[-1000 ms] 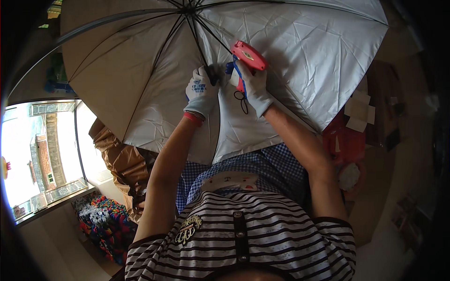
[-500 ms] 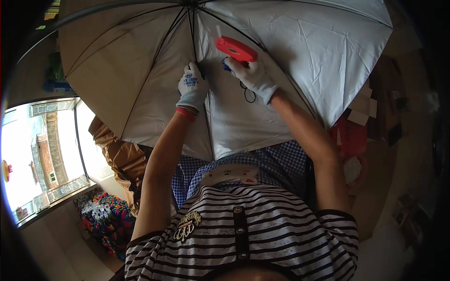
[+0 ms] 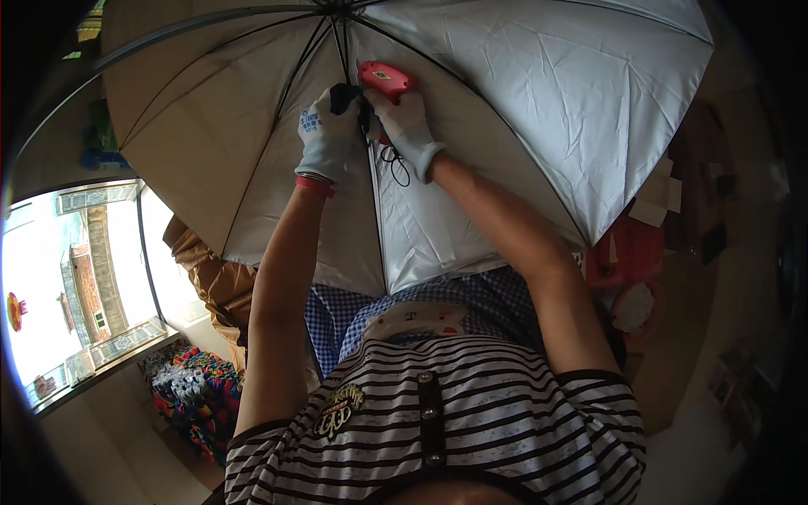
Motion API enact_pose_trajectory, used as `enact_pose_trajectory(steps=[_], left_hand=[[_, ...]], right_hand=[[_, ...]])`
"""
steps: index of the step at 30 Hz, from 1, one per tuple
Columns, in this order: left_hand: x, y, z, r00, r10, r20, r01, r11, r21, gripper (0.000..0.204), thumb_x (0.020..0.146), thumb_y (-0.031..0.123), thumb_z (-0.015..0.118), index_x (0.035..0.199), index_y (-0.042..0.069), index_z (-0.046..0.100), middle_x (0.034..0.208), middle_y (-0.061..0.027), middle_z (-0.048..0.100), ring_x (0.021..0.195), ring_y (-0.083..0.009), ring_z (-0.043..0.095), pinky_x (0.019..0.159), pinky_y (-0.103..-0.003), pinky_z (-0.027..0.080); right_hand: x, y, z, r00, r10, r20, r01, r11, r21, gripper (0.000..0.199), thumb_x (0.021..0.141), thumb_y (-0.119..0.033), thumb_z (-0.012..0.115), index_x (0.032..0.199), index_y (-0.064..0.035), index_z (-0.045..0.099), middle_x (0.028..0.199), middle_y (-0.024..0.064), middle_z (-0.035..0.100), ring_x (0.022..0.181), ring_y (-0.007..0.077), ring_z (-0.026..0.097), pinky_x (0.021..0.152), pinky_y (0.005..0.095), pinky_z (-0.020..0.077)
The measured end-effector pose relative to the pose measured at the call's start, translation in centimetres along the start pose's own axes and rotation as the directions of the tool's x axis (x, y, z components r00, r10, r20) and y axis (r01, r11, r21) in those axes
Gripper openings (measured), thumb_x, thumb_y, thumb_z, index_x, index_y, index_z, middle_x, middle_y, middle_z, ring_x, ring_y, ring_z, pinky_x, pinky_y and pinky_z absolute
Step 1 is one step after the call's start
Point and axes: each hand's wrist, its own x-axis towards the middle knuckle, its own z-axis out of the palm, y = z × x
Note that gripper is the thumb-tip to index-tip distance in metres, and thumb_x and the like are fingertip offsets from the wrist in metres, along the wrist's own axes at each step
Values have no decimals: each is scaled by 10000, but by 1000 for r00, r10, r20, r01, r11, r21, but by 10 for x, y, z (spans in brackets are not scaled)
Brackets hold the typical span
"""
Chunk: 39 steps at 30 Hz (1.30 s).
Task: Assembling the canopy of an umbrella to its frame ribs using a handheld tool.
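The open umbrella's silver inner canopy [image 3: 539, 118] spreads in front of me, its dark ribs running out from a hub [image 3: 341, 10] at the top. A white work glove with a dark fingertip area covers my left hand [image 3: 326, 126]. That hand is closed at a dark rib [image 3: 343, 52] near the centre of the canopy. Just right of it, my gloved right hand [image 3: 404, 126] grips a red plastic handheld tool [image 3: 387, 78], whose exact kind I cannot make out. A thin black cord loop [image 3: 397, 168] hangs below this hand. The fingertips and the point of contact are partly hidden.
A blue checked apron [image 3: 497, 299] covers my lap below the canopy edge. Crumpled brown sheeting [image 3: 210, 273] and a multicoloured pile [image 3: 198, 391] are at the left, by a bright window [image 3: 50, 278]. To the right are a red container [image 3: 623, 252] and a round pinkish one [image 3: 635, 307].
My right hand has brought the red tool left, close to my left hand. My left hand has shifted slightly left and up and turned, showing its dark fingertips. The canopy has moved a little.
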Motion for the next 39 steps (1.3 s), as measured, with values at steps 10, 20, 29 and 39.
enact_pose_trajectory(steps=[10, 20, 29, 39], left_hand=[[8, -2, 19, 969, -246, 34, 249, 956, -154, 207, 799, 192, 639, 920, 45, 721, 687, -88, 677, 593, -157, 634, 569, -296, 495], [9, -8, 22, 981, -192, 27, 194, 976, -98, 203, 794, 170, 634, 924, 40, 721, 669, -81, 670, 559, -162, 626, 535, -304, 491], [13, -11, 24, 958, -263, 114, 282, 937, -207, 188, 845, 151, 601, 912, 12, 709, 630, -64, 636, 506, -127, 599, 443, -262, 447], [6, 5, 9, 916, -336, 221, 400, 814, -421, 176, 868, 98, 561, 932, -3, 690, 635, -64, 631, 485, -118, 575, 417, -252, 420]], right_hand=[[-4, 5, -9, 999, 34, 29, -30, 993, -114, 384, 796, -346, 667, 718, 28, 637, 602, 109, 609, 607, 176, 634, 581, 325, 485], [40, 36, -46, 787, 136, 601, -481, 746, 461, 366, 928, -290, 568, 1204, -51, 548, 1055, 74, 652, 910, 165, 647, 822, 292, 528], [48, 39, -64, 755, 77, 651, -427, 812, 399, 412, 940, -361, 529, 1253, -93, 534, 1104, 32, 649, 996, 122, 621, 846, 248, 491], [32, -26, -66, 759, 96, 643, -319, 917, 238, 316, 956, -253, 534, 1189, -43, 575, 1092, 39, 645, 964, 96, 612, 844, 229, 490]])
